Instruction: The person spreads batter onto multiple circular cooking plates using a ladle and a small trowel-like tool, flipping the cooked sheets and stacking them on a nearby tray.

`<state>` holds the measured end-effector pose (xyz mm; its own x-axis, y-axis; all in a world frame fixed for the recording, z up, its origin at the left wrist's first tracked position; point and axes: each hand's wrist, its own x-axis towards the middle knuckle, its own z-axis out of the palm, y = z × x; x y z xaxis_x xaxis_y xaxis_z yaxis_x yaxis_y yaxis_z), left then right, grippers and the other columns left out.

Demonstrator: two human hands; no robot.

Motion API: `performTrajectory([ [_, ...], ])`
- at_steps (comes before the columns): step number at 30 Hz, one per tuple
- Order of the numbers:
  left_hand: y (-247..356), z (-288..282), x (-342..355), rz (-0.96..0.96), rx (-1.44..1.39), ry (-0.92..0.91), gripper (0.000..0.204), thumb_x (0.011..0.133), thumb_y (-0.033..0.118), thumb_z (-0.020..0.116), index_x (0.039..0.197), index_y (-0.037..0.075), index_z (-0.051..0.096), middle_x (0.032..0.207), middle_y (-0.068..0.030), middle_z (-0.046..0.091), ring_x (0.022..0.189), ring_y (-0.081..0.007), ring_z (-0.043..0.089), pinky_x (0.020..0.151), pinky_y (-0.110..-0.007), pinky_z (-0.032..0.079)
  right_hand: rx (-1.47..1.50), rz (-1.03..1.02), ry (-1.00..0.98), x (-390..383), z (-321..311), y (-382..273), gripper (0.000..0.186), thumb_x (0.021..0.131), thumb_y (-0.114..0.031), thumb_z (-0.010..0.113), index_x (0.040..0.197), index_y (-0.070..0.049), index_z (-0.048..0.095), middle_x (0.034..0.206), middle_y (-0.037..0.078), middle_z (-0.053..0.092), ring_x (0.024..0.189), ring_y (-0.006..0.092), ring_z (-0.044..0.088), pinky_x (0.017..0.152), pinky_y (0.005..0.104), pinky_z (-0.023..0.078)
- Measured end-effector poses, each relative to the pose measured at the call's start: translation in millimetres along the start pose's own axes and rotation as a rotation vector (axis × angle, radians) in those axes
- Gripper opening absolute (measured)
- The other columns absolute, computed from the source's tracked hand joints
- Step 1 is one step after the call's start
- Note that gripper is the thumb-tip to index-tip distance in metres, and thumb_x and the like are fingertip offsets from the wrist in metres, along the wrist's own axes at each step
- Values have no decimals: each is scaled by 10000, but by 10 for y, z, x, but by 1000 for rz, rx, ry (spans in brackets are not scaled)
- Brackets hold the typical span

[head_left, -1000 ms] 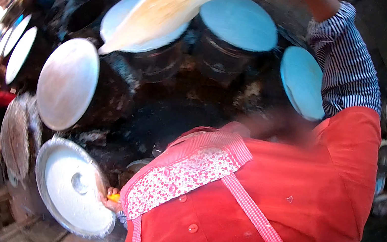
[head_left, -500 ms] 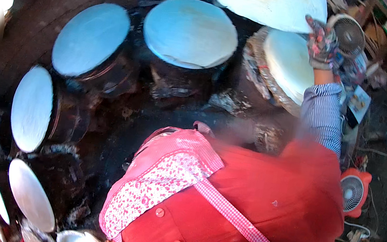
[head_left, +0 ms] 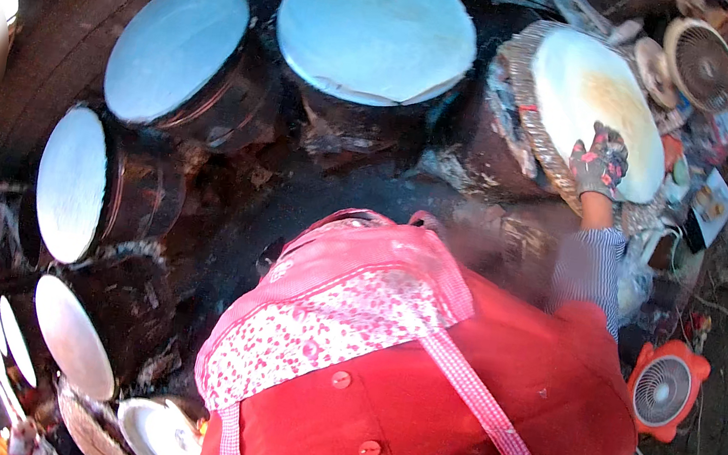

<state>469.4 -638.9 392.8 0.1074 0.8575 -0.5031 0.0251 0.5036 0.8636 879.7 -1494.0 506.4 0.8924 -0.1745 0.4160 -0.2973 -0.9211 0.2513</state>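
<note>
My right hand (head_left: pixel 600 159), in a dark glove with pink patches, rests with fingers spread on a wide white round sheet or disc (head_left: pixel 591 92) with a yellowish stain. That disc lies on a round grey base with a ribbed rim (head_left: pixel 532 111), on top of a dark drum-like stand. Beside it, to the left, a pale blue-white disc (head_left: pixel 377 27) covers another drum. More such discs follow leftward in an arc: one disc (head_left: pixel 177 49) at upper left and another disc (head_left: pixel 71 184) at far left. My left hand is not visible.
A beige fan (head_left: pixel 701 63) stands at the upper right, near plastic bags and clutter. An orange fan (head_left: pixel 664 390) sits at the right with loose cords around it. Lower left, another pale disc (head_left: pixel 75 337) tilts beside a white basin-like round thing (head_left: pixel 161 437).
The large stained disc my right hand held up by its edge now lies on the right-hand drum. My hand has lowered with it and rests on top. The view has shifted.
</note>
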Motion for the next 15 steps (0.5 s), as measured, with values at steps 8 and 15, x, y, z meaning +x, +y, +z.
performTrajectory([
  [8,-131,-342,230,-39,-50,33,350,784,454,510,707,114,482,605,-57,525,489,-206,487,422,-347,400,482,-713,109,-340,-149,-3258,351,746,-333,544,1006,-97,560,1032,98,540,964,282,511,873,417,372],
  [15,-388,-396,322,-49,-101,36,340,790,445,501,724,112,485,607,-57,524,490,-209,487,418,-348,397,192,-762,-26,-44,106,-3829,210,783,-228,476,877,-97,611,921,74,564,923,222,530,799,376,372],
])
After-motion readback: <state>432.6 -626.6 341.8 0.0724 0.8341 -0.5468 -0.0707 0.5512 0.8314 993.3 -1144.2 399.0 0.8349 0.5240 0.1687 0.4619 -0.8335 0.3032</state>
